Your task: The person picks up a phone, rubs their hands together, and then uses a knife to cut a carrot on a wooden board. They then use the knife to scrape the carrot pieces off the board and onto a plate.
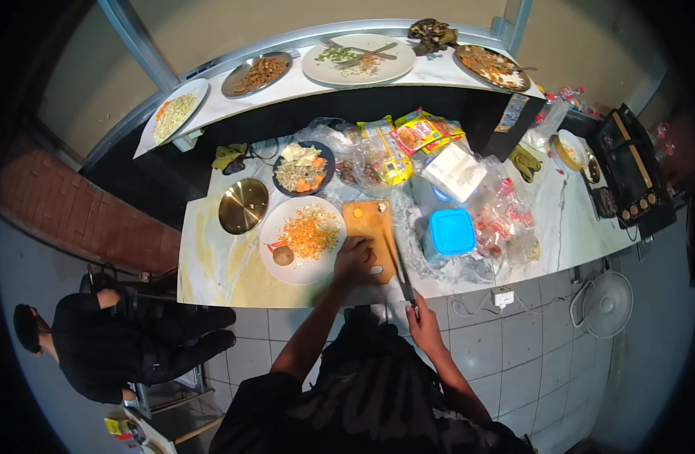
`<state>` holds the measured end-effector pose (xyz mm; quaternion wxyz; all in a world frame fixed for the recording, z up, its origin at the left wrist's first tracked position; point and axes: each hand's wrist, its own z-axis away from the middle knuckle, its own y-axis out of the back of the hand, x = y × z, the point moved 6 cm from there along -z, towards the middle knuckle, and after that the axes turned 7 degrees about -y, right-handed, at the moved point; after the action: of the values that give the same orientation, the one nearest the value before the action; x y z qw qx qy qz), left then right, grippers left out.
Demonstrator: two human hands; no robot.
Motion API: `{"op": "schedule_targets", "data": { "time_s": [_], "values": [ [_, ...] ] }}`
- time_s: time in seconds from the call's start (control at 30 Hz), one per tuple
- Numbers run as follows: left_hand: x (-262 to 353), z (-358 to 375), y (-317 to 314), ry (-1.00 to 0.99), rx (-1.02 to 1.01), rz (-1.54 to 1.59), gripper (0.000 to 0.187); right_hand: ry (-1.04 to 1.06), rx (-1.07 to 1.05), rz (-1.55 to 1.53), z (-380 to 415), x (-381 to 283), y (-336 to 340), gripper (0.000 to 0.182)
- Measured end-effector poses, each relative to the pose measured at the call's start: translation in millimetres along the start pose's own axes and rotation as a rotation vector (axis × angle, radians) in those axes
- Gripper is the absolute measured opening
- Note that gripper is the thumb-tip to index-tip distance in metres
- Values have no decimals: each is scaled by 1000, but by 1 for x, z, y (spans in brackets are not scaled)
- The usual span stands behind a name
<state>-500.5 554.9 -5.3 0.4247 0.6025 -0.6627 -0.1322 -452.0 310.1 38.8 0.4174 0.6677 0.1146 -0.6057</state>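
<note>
On the wooden cutting board (372, 219), my left hand (355, 261) rests near the left edge, its fingers curled and pressed together. Whatever they may hold is hidden. My right hand (424, 325) is closed on the handle of a knife (402, 268), whose long blade points away from me along the board's right edge. A small white piece (376, 269) lies on the board beside my left hand, and a carrot slice (358, 213) lies near the far end. To the left, a large white plate (268, 238) carries chopped orange and white vegetables and a round brown item (283, 256).
A metal bowl (243, 206) and a dark plate of vegetables (304, 168) stand at the left. Right of the board are a blue-lidded container (452, 231) and plastic bags (506, 219). Plates of food (359, 76) line the raised shelf. Another person (98, 340) sits at lower left.
</note>
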Motion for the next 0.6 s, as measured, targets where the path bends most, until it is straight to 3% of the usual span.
{"op": "schedule_targets", "data": {
  "time_s": [0.03, 0.07, 0.17, 0.2, 0.27, 0.37, 0.53, 0.6],
  "values": [
    [3, 1, 1, -5, -3, 16, 25, -317, -168, 30, 7, 18, -4, 46],
    [2, 2, 2, 33, 1, 41, 25, -327, -153, 37, 14, 23, 0, 46],
    [6, -4, 6, 71, 11, 80, 25, -90, -2, -92, 25, 44, -2, 49],
    [3, -3, 6, 81, 22, 86, 24, -87, 5, -91, 25, 41, 3, 49],
    [-2, -5, 1, 74, 33, 93, 24, -323, -180, 161, 23, 47, -1, 49],
    [-5, -2, 0, 73, 43, 106, 22, -299, -198, 32, 15, 50, -9, 49],
    [-7, -10, -1, 22, 85, 144, 22, -144, -130, 75, -8, 47, -15, 48],
    [-9, -12, 2, 49, 0, 164, 21, -118, -104, 125, -19, 41, -19, 47]
  ]
}}
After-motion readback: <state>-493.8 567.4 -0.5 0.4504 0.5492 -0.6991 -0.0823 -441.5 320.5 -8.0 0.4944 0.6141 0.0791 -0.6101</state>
